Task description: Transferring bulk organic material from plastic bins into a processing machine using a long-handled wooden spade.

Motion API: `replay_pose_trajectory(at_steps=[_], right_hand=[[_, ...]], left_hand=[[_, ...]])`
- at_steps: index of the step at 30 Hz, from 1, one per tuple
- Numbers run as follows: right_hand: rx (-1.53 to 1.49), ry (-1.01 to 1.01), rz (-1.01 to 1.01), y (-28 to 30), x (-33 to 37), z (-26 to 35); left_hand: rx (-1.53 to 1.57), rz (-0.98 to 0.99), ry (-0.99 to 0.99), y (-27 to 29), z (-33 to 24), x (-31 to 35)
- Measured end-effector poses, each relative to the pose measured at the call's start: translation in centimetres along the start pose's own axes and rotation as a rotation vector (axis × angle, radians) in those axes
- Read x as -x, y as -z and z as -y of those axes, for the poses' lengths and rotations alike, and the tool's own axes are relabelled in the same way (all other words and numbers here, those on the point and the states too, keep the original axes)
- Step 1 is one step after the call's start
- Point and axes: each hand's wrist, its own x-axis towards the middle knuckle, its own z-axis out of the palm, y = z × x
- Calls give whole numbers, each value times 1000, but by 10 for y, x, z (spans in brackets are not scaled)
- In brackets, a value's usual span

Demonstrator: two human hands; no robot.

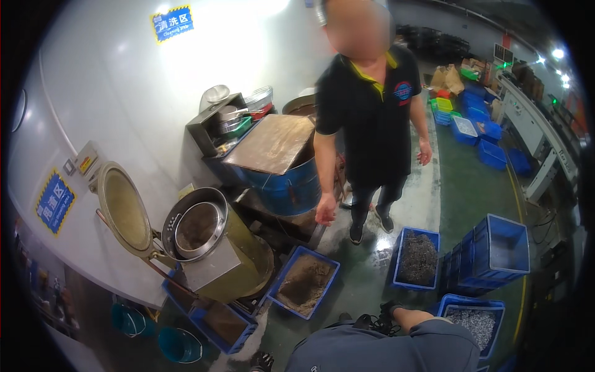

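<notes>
My left hand [261, 361], in a dark glove, shows only partly at the lower edge, its fingers a little apart and nothing visible in them. My right hand [389, 309], also dark-gloved, is held by my waist beside black straps; how its fingers lie is not clear. Ahead of me on the floor is a blue bin of brownish granular material [305, 282], hollowed in the middle. To the right stands a blue bin of dark metal pieces [417, 257]. Closer to my right elbow is a blue bin of shiny silvery pieces [474, 323].
A co-worker in a dark polo shirt [372, 124] stands facing me, arms hanging. On the left is a round drum machine [226, 248] with its lid [126, 208] raised. Behind it, a blue barrel [291, 189] bears a flat board. Stacked blue crates [496, 248] stand at right; teal buckets [180, 345] at lower left.
</notes>
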Motion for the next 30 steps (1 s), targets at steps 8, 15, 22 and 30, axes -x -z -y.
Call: replay_pose_trajectory(at_steps=[8, 15, 22, 30], right_hand=[[-62, -83, -137, -11, 12, 16], [-248, -234, -169, -20, 16, 17], [444, 143, -45, -1, 39, 39], [-452, 23, -47, -95, -89, -67]], left_hand=[[-18, 109, 8, 8, -5, 11], [31, 84, 50, 6, -12, 3], [1252, 243, 469, 43, 1, -10], [1894, 259, 1048, 30, -19, -11]])
